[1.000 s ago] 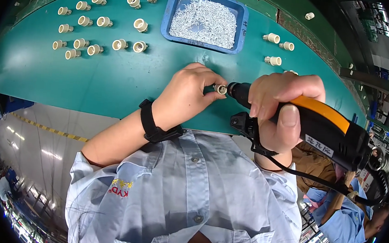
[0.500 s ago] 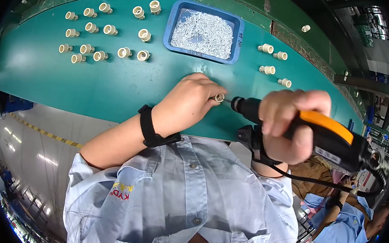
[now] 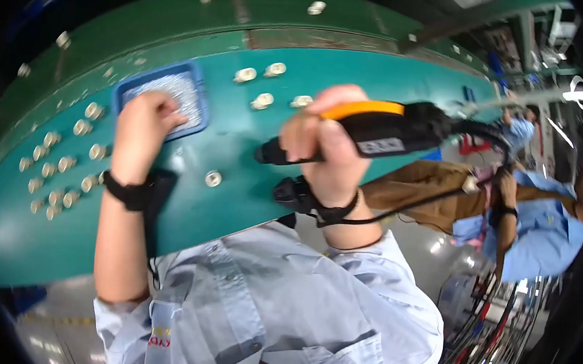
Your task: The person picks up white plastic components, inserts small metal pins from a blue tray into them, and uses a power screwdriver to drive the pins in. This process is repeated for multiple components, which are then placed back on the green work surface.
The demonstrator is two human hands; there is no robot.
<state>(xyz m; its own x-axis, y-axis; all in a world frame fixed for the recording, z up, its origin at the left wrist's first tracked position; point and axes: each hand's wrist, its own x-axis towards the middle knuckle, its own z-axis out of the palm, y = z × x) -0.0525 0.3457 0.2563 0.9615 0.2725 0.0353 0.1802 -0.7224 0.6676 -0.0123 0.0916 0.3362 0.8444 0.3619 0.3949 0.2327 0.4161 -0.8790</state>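
Note:
My left hand point(image 3: 144, 124) reaches over the blue tray point(image 3: 203, 100), its fingers curled down at the small silvery screws point(image 3: 179, 90) that fill it. Whether a screw is between the fingertips cannot be seen. My right hand point(image 3: 333, 151) is wrapped round a black and orange electric screwdriver point(image 3: 381, 129), held above the table with its tip pointing left. A cream lamp socket point(image 3: 214, 178) lies by itself on the green table between my two hands, touched by neither.
Several cream sockets point(image 3: 66, 164) stand in loose rows at the left, and a few more point(image 3: 262, 101) lie beyond the screwdriver. A black cable point(image 3: 434, 193) hangs from the right wrist side. At the right a person in a blue shirt point(image 3: 540, 236) sits close by.
My left hand has let go of the socket and moved to the screw tray. The screwdriver has come away from the socket. The whole view has turned and shifted.

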